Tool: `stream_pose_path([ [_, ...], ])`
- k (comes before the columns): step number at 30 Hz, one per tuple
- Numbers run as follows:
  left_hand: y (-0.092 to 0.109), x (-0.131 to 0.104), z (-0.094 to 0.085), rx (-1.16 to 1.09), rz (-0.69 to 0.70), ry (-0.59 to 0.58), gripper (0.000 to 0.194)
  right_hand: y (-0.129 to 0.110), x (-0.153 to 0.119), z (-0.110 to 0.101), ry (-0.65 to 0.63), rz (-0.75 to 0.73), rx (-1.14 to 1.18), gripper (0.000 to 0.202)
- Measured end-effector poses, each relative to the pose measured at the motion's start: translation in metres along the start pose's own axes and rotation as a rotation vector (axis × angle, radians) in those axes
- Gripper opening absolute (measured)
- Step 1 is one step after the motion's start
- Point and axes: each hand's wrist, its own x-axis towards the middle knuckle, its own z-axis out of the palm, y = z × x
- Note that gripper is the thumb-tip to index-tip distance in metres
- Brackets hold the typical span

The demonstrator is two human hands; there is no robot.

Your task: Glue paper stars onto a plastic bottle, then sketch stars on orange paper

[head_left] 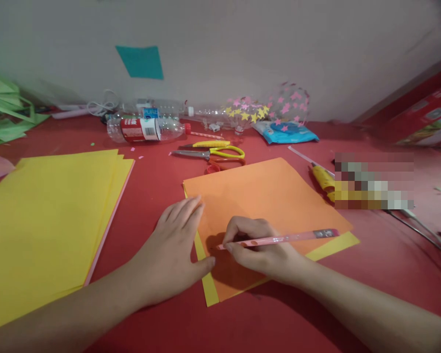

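Note:
An orange sheet of paper (pixel 264 196) lies over a yellow sheet (pixel 210 291), whose edges stick out at the left and lower right. My right hand (pixel 262 250) grips a pink pencil (pixel 282 239) with its tip low at the orange sheet's left part; whether the tip touches the paper is hard to see. The pencil's eraser end points to the right. My left hand (pixel 182 245) lies flat with fingers stretched out over the left edge of the sheets, its thumb near the pencil tip.
A stack of yellow paper (pixel 51 211) covers the left of the red table (pixel 147 323). Behind the sheets lie scissors (pixel 209 154), a yellow-handled cutter (pixel 211 144) and plastic bottles (pixel 143 129). A blue packet (pixel 286 133) and a yellow glue tube (pixel 321 181) lie to the right.

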Motion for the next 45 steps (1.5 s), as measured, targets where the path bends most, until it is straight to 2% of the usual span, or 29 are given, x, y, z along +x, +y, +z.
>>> stream_pose_path([
  [8,0.0025,0.0023,-0.0031,0.009,-0.005,-0.017,0.085,0.0013,0.0006,-0.0004,-0.024,0.013,0.011,0.009],
  [30,0.0013,0.0013,-0.0023,-0.003,0.007,0.009,0.084,-0.0017,0.0018,0.0053,0.115,0.025,-0.063,0.009],
  [40,0.0012,0.0014,-0.0024,-0.026,0.016,0.016,0.083,-0.001,0.0023,0.0043,0.097,0.021,-0.096,0.009],
  [45,0.0006,-0.0009,-0.0012,-0.026,0.021,0.038,0.082,0.0009,0.0008,0.0017,0.048,-0.003,-0.042,0.01],
])
